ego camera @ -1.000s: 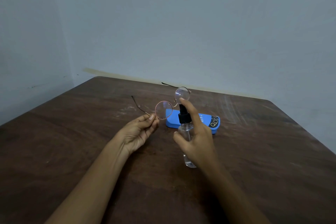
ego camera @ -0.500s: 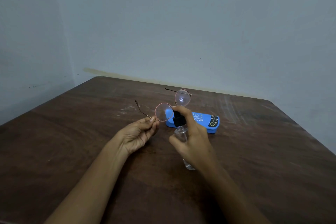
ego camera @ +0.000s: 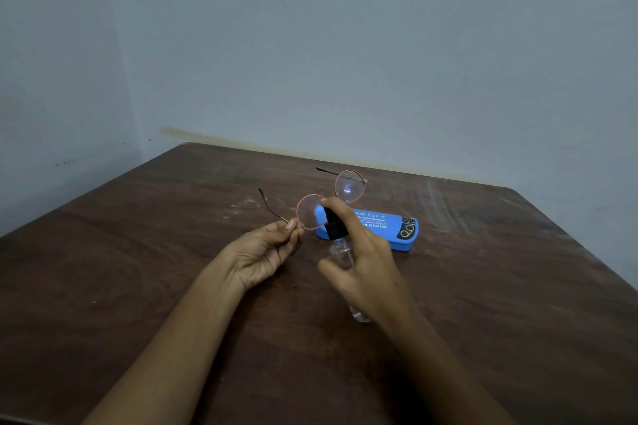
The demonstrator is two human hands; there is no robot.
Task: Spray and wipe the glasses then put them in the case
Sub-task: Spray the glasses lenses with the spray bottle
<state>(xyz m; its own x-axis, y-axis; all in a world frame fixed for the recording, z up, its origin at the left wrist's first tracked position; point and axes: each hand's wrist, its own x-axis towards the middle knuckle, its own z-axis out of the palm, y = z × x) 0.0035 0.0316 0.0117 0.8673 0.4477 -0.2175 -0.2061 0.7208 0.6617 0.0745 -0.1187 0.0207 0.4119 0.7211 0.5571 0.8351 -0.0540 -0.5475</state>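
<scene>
glasses (ego camera: 348,187) are pinched at the near hinge by left hand (ego camera: 266,252), held over bench (ego camera: 138,252) before the closed blue case (ego camera: 386,228). spray bottle (ego camera: 340,254) is gripped in right hand (ego camera: 362,272), forefinger on pump. nozzle is brought lower, closer to the lens than a second ago: spraying judged under way.

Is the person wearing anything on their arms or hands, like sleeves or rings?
No. The left arm and right arm are bare to the picture's edge: no sleeves, watch or bracelets. The left hand and right hand have no gloves or rings that I can see.
</scene>
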